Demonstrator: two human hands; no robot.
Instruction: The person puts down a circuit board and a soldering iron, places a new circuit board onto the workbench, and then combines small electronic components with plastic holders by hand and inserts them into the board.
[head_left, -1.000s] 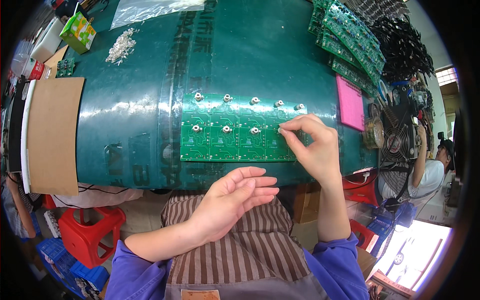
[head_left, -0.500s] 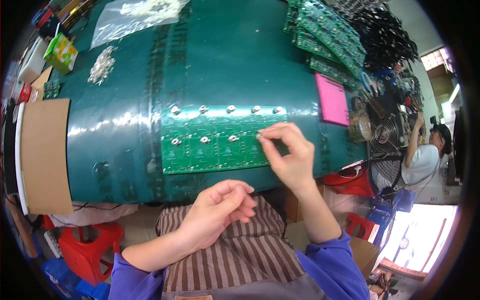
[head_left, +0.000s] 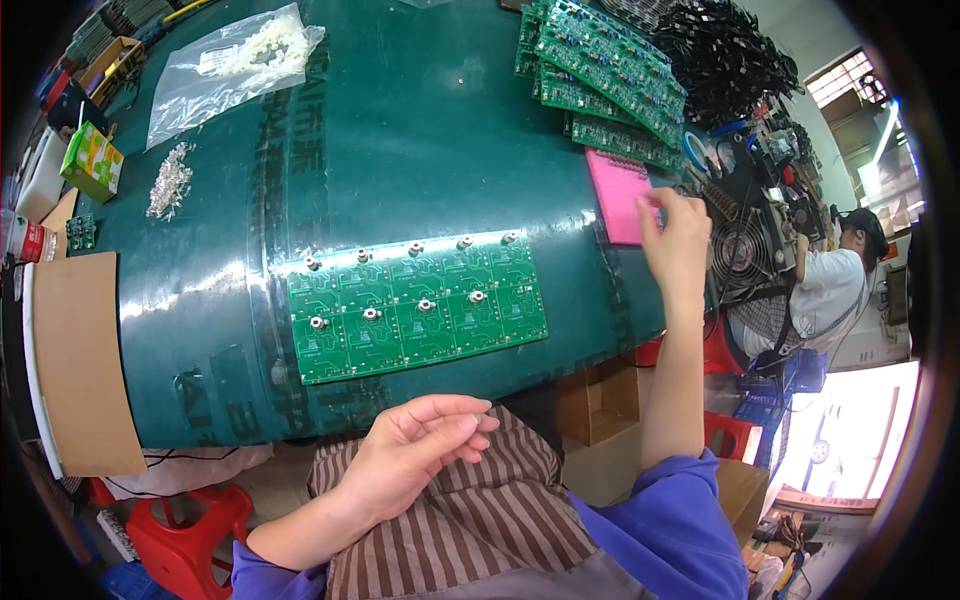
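Observation:
A green circuit board [head_left: 400,337] lies on the table in front of me. Small silvery round parts, such as this one [head_left: 425,305], stand on it in two rows. My right hand [head_left: 680,235] is off the board to the right, over the edge of a pink spiral notepad [head_left: 618,190]. Its fingers are bent with the thumb apart, and I see nothing held; what lies under the palm is hidden. Below the board's front edge, my left hand [head_left: 420,445] hovers with thumb and fingers loosely apart, its palm partly out of sight.
Stacked populated circuit boards [head_left: 610,80] and black cables [head_left: 725,60] fill the far right, near a fan [head_left: 740,250]. A plastic bag of pale parts [head_left: 235,65], a pile of silvery bits [head_left: 170,182] and a green carton [head_left: 92,162] sit left. A co-worker [head_left: 835,280] sits right.
My right hand has left the board and moved right, to the notepad's edge. One more silvery part stands in the board's near row. The view has shifted; my left hand stays much the same.

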